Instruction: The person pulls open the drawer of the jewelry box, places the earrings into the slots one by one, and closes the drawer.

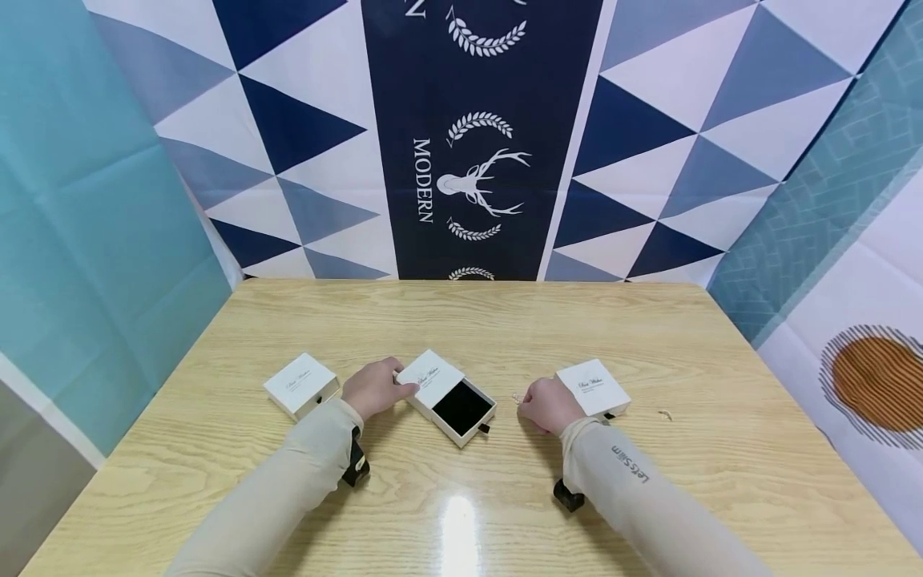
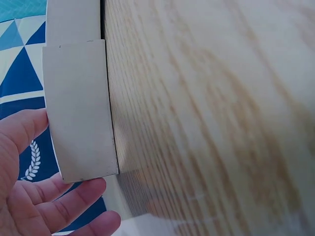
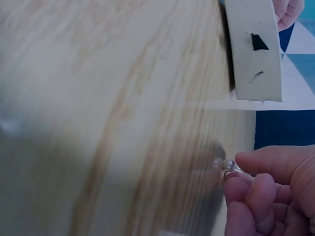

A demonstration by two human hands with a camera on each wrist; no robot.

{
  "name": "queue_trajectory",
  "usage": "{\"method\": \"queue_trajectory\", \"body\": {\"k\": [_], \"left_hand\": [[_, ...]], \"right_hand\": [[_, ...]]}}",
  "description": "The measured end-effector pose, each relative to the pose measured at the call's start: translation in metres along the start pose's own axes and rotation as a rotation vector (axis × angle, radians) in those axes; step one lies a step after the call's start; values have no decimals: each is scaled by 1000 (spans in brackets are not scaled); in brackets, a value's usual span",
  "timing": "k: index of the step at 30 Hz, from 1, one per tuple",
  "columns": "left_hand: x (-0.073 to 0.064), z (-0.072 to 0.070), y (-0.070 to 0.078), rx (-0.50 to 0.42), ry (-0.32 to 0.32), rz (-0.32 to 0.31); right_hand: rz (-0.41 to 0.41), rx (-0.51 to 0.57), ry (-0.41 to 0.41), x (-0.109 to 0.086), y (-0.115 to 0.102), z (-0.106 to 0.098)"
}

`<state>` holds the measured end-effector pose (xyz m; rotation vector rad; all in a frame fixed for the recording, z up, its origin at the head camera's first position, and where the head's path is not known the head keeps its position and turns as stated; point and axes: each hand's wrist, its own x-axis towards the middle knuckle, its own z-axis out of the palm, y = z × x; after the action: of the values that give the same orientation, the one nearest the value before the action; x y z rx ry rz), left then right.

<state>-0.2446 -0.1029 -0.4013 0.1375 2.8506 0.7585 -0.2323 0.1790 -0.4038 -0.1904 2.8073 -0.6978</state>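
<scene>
A white drawer-style gift box (image 1: 433,378) lies in the middle of the table, its black-lined tray (image 1: 463,409) pulled partway out towards the near right. My left hand (image 1: 376,388) grips the far left end of its sleeve; in the left wrist view the thumb lies at the upper edge and fingertips (image 2: 93,187) touch the end. Between thumb and forefinger my right hand (image 1: 550,405) pinches a small shiny beaded piece (image 3: 226,166), right of the tray and above the wood. Its full shape is hidden by the fingers.
A closed white box (image 1: 300,383) sits left of the left hand. Another closed white box (image 1: 594,386) stands just behind the right hand. Farther right, a tiny gold-coloured item (image 1: 665,414) lies on the wooden table (image 1: 461,320). Patterned cloth (image 1: 317,160) hangs behind.
</scene>
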Motion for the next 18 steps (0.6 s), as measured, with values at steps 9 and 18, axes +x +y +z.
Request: {"method": "queue_trajectory", "body": {"k": [9, 18], "left_hand": [[0, 2, -1, 2, 1, -15], [0, 2, 1, 22, 17, 2]], "right_hand": [[-6, -27, 13, 1, 0, 3], [-15, -1, 16, 2, 4, 5]]}}
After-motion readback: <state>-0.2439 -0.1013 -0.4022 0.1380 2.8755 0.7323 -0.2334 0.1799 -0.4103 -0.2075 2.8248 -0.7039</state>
